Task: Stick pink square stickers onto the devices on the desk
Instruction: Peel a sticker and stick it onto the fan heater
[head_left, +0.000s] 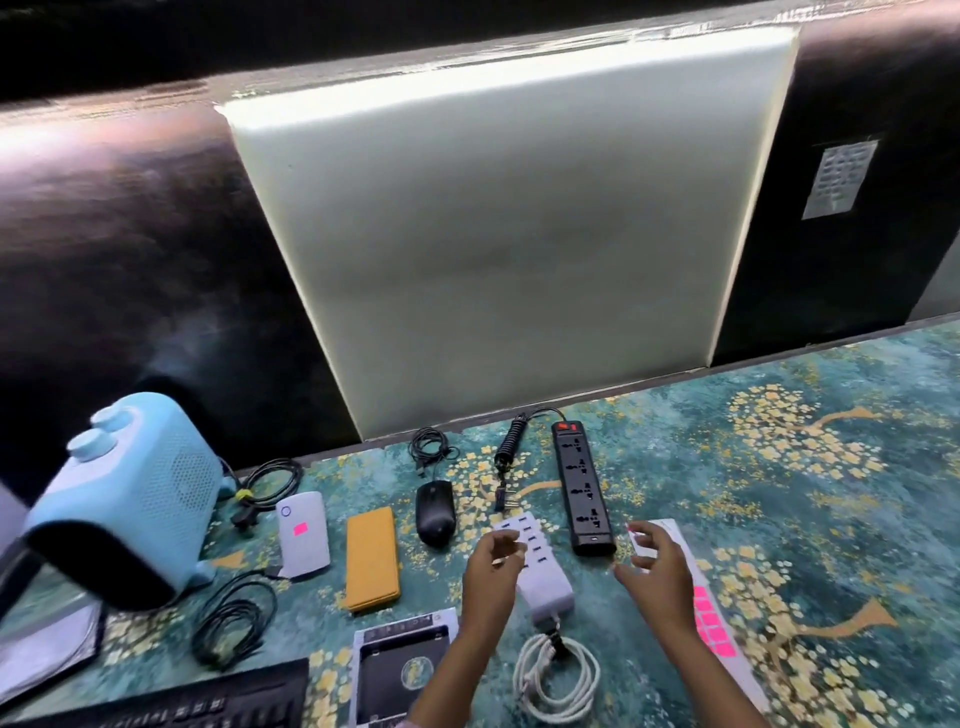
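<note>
Partly, right hand (657, 566) hides sticker sheet (712, 626) (blurred).

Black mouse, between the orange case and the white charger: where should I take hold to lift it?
Pinch the black mouse across its two long sides, coming down from above at the near half. It lies flat, with free mat on both sides, and its cable leaves the far end, so the near half is clear of it.
</note>
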